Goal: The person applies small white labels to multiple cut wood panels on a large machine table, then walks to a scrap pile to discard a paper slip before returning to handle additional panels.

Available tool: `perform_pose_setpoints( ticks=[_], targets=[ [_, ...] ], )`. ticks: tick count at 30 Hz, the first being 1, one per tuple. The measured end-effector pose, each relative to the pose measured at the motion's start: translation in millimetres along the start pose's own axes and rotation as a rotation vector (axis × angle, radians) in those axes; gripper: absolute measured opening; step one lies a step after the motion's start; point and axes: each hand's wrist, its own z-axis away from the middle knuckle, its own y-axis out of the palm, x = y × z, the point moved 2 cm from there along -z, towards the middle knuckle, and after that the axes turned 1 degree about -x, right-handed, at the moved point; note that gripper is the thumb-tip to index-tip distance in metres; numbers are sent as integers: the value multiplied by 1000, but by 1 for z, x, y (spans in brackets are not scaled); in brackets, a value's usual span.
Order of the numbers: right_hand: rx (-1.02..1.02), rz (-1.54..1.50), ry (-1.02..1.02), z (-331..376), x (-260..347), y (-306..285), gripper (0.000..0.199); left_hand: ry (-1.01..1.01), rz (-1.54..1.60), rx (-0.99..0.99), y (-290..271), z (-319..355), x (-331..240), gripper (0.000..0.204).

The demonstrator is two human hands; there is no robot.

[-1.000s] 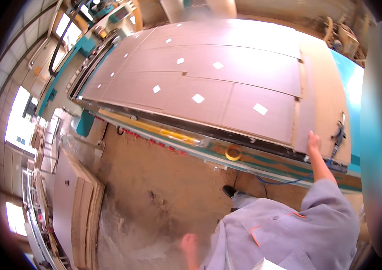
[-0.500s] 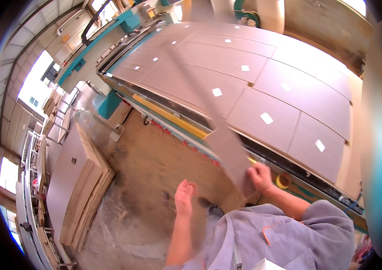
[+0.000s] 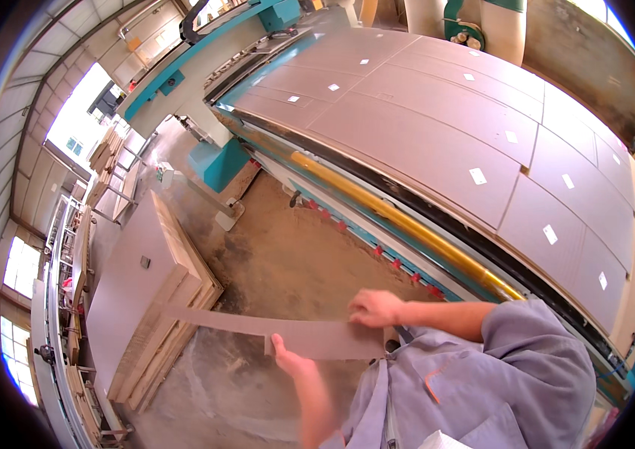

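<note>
I hold a long, narrow brown board strip (image 3: 257,327) level in front of my body, its far end reaching left over a stack of boards (image 3: 149,292). My left hand (image 3: 291,363) grips the strip's near edge from below. My right hand (image 3: 375,307) clasps its right end from above. The strip hangs above the dusty floor (image 3: 280,254), beside the big cutting table (image 3: 437,142) covered with brown cut panels carrying small white labels.
A yellow roller bar (image 3: 400,224) runs along the table's near edge. A teal machine gantry (image 3: 205,60) stands at the table's far left end. Racks with more boards (image 3: 78,247) line the left wall under bright windows. Sawdust lies on the floor.
One second ago my right hand reached to the table edge. Half a second ago both hands lifted a strip off it. Now I have turned left, and the strip lies level toward the board stack.
</note>
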Motion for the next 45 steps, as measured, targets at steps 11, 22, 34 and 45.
perform_pose_setpoints(
  ticks=[11,22,34,45],
  targets=[
    [-476,651,587,-256,-181,-187,47,195,-33,-336,-7,-160,-112,54],
    [-266,683,667,-309,-235,-233,16,267,-65,-436,27,-247,-164,56],
    [-327,679,751,-310,-219,-234,18,197,-285,-202,34,-403,-217,53],
    [-340,24,879,-313,-205,-251,27,174,-413,-159,89,-450,-220,50]
  ],
)
